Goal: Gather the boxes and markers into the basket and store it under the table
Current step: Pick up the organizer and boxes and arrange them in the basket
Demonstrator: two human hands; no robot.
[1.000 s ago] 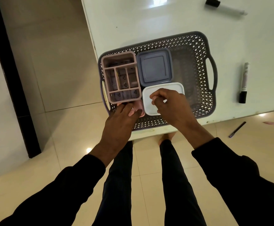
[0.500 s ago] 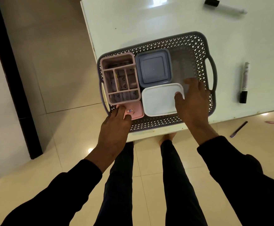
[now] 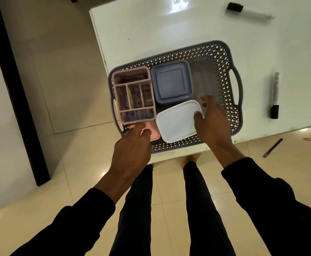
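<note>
Your right hand [image 3: 213, 124], gripping the white box [image 3: 176, 121], is nearer the marker [image 3: 275, 95] lying lengthwise near-to-far just right of the basket [image 3: 223, 58]; your left hand [image 3: 132, 150] pinches the pink box [image 3: 153, 133].

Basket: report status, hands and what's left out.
Left hand on pink box, right hand gripping white box. Four boxes in basket. Two markers on table.

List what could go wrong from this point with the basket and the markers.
1. The basket sits at the table corner, its near-left rim past the edge; pushing on the boxes could tip it off.
2. Two markers lie outside the basket and could be forgotten.
3. The right hand is tilting the white box; it may wedge unevenly.
</note>
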